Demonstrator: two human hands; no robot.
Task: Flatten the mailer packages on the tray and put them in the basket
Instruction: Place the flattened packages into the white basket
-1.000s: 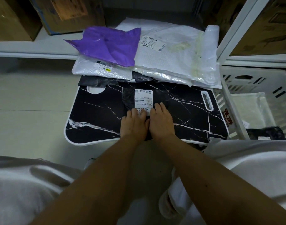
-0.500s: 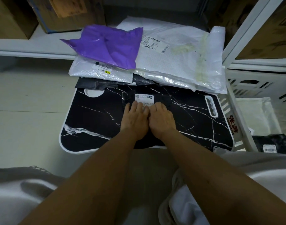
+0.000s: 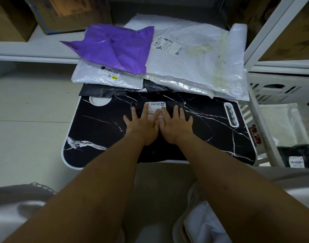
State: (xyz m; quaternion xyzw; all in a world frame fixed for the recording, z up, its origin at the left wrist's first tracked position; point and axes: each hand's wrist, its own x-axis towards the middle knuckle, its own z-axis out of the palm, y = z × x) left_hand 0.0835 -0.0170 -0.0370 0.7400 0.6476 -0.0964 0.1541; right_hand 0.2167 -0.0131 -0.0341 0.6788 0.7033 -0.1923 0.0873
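A small black mailer (image 3: 174, 106) with a white label (image 3: 155, 109) is lying flat on the black marble-look tray (image 3: 101, 137), near its far edge. The left hand (image 3: 142, 126) and the right hand (image 3: 176, 126) are lying side by side on the mailer, thumbs touching, fingers straight and spread, pressing down and gripping nothing. More mailers are sitting at the back of the tray: a purple mailer (image 3: 115, 48) is lying on a white bubble mailer (image 3: 108, 78), and a big white mailer (image 3: 194, 62) is beside it. A black bag (image 3: 104, 91) is peeking out under them. The white basket (image 3: 273, 88) is standing to the right, with a white mailer (image 3: 281, 123) and a black package (image 3: 301, 155) inside.
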